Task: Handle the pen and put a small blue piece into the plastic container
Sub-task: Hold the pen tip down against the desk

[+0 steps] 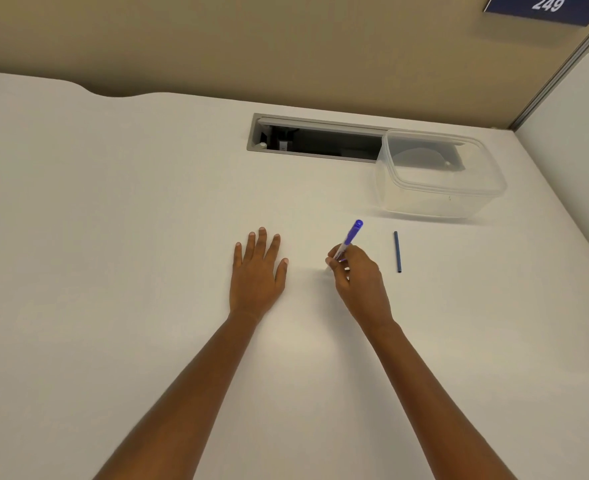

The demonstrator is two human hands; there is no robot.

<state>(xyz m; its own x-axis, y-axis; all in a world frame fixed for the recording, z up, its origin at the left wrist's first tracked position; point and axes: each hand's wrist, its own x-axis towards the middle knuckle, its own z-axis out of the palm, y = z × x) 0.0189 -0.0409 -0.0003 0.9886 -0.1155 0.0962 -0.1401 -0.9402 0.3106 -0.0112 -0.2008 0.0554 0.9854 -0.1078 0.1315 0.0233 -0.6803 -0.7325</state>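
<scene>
My right hand grips a pen with a clear barrel and a blue end; the blue end points up and away, and the tip is hidden under my fingers near the desk. A thin dark blue piece lies flat on the white desk just right of that hand, untouched. The clear plastic container stands open and looks empty at the back right. My left hand rests flat on the desk, palm down, fingers spread, holding nothing.
A grey cable slot is cut into the desk at the back, partly behind the container. A beige partition wall rises behind the desk, with a blue sign reading 249 at the top right. A white side panel stands on the right.
</scene>
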